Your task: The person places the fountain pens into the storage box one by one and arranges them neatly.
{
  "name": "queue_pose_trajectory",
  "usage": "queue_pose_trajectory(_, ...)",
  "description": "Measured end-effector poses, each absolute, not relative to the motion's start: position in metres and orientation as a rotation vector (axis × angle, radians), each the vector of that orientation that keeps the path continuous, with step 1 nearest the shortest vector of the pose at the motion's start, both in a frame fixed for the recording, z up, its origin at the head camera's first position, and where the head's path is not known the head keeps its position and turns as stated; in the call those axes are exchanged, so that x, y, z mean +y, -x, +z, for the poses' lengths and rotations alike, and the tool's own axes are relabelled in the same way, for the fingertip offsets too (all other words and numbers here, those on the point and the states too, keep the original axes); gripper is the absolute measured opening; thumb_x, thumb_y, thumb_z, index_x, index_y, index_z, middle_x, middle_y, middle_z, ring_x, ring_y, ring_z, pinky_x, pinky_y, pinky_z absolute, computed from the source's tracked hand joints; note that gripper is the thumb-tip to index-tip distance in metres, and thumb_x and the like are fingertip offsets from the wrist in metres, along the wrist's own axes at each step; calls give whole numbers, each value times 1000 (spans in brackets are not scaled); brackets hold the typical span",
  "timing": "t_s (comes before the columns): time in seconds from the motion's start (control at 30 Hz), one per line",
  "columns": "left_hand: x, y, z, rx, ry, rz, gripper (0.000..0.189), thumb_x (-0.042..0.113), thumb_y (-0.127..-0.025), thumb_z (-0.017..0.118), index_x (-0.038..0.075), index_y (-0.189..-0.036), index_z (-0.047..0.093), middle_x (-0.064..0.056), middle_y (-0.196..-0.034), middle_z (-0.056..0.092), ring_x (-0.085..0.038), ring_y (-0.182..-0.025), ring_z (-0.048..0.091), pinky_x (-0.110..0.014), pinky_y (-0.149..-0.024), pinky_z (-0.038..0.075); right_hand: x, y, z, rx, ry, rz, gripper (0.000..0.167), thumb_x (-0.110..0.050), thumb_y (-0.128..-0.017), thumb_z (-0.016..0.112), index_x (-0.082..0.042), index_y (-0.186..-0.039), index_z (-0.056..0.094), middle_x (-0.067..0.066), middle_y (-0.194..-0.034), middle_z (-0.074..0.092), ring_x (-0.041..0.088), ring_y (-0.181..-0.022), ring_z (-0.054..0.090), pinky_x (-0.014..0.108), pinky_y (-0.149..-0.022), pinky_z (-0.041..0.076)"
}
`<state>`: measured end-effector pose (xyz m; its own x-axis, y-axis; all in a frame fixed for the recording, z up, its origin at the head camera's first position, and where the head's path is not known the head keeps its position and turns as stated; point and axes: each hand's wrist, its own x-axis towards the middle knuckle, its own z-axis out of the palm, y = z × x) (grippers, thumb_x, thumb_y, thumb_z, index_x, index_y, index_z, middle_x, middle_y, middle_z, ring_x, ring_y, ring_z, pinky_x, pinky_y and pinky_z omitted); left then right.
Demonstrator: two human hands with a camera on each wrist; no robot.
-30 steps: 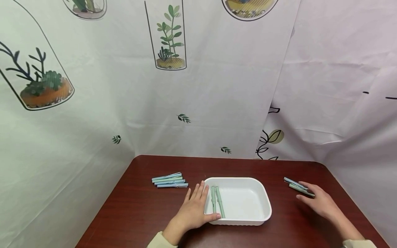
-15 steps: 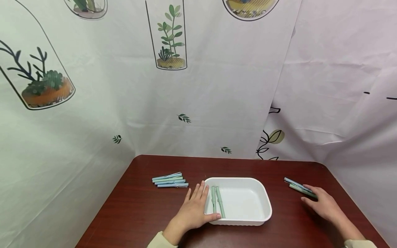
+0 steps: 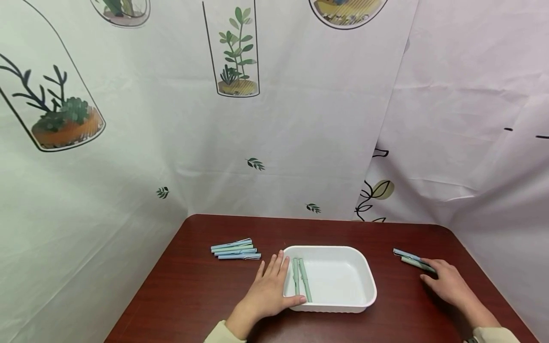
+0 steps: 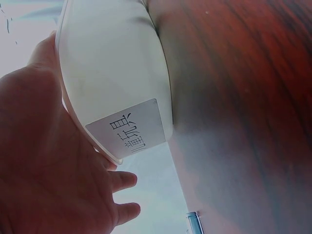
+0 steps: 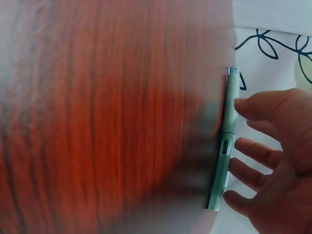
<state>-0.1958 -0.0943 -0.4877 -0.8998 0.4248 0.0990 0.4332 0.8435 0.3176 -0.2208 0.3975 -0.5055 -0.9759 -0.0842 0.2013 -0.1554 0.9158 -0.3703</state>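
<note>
My left hand (image 3: pixel 268 288) rests on the left side of a white plastic tray (image 3: pixel 369 286), fingers straight and spread, thumb over the near rim. Two light green pens (image 3: pixel 305 281) lie side by side in the tray, close to that thumb. At the right, my right hand (image 3: pixel 448 283) is over the near ends of a blue pen (image 3: pixel 405 254) and a green pen (image 3: pixel 411 261). In the right wrist view its thumb and loosely bent, spread fingers reach the side of the green pen (image 5: pixel 231 114), which lies on the table.
Left of the tray, several blue and green pens (image 3: pixel 236 250) lie in a row on the dark red wooden table (image 3: pixel 343 233). A printed label (image 4: pixel 129 129) shows on the tray's outer wall. White printed cloth (image 3: pixel 300 143) hangs behind and beside the table.
My right hand has shifted slightly right and toward me, its thumb coming closer to the pens. The blue pen's far end has moved slightly. My left hand stays on the tray.
</note>
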Motion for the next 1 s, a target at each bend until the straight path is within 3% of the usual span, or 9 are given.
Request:
queue_pose_trajectory(0.23,-95,197,-489,-3000,686,-527,111,77,-83,59,4,-160,26,-16,-168,18,-36,-153,22,-62,-120,18,397,227,-507,-2938,-165,507,41,-3,-86,71,9,-124,61,38,-119,55,60,-106,47,69,-76,45)
queue_pose_trajectory(0.47,-96,196,-489,-3004,680,-534,111,77,-83,60,5,-160,26,-14,-169,17,-35,-154,22,-62,-120,18,391,235,-507,-2931,-205,484,34,2,-84,72,11,-116,64,34,-108,60,56,-101,55,64,-82,47)
queue_pose_trajectory(0.7,-95,197,-488,-3010,676,-529,111,77,-83,60,5,-161,25,-13,-169,16,-35,-154,21,-61,-121,17,386,237,-503,-2942,-235,460,21,3,-85,69,8,-105,66,24,-97,65,46,-93,62,60,-80,49)
queue_pose_trajectory(0.87,-95,197,-488,-3015,678,-525,111,78,-83,59,5,-161,25,-13,-169,15,-35,-154,21,-61,-121,17,383,236,-495,-2974,-182,486,27,-1,-85,67,10,-110,66,30,-102,64,46,-94,62,58,-77,50)
queue_pose_trajectory(1.0,-95,197,-488,-3016,681,-539,111,77,-83,59,5,-160,26,-14,-169,15,-35,-154,21,-61,-121,17,381,234,-489,-2967,-119,545,32,-5,-84,68,10,-113,64,21,-94,66,31,-80,59,47,-68,49)
